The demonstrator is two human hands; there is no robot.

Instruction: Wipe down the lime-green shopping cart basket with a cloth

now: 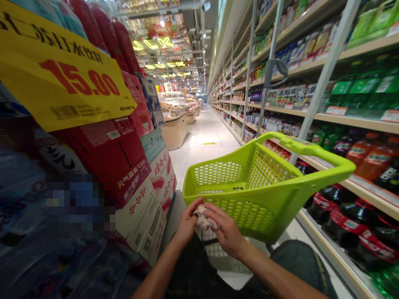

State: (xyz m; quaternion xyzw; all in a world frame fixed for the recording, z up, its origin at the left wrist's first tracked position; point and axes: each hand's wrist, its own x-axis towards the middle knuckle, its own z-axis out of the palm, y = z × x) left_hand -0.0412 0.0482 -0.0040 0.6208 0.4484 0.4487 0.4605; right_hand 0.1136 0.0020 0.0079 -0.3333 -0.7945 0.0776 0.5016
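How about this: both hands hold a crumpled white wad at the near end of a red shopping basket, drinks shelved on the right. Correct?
Not quite. The head view shows the shopping basket is lime green, not red. The rest holds: left hand and right hand hold the crumpled white wad at its near end, drinks shelved on the right.

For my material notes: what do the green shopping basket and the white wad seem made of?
The green shopping basket looks like moulded plastic, slightly glossy: perforated walls, one-piece handle. The white wad between the left hand and right hand is probably tissue or thin paper, matte and crumpled; cloth is possible.
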